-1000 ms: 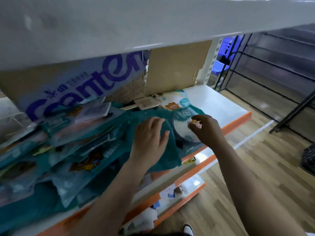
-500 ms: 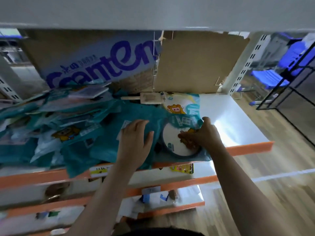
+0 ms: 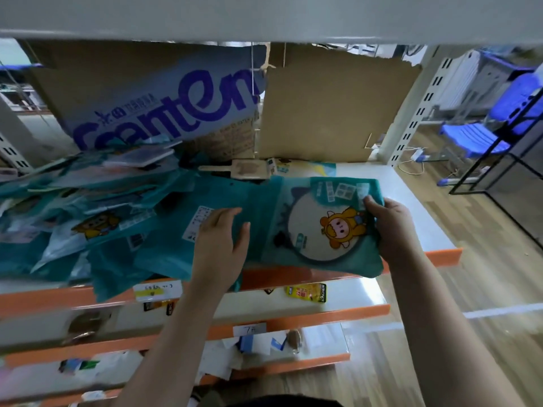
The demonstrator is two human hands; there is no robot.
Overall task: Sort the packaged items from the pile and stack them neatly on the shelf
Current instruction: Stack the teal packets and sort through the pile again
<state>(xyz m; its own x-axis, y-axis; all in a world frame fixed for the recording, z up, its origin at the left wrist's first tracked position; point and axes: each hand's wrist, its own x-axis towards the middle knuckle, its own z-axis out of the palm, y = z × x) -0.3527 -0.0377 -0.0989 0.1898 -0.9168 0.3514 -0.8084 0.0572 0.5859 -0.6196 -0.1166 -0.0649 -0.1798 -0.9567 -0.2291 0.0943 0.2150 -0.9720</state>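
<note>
Right hand pinches a glossy teal packet (round white window) by its right edge; left hand lies spread flat on the crumpled pile; bare white shelf at right

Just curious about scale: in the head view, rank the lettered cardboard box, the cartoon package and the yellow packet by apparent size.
1. Lettered cardboard box, largest, partly hidden by the pile.
2. Cartoon package, held nearer the camera by the right hand.
3. Yellow packet, smallest.

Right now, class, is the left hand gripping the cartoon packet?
No, the left hand lies flat on the pile; the right hand grips the packet.
</note>
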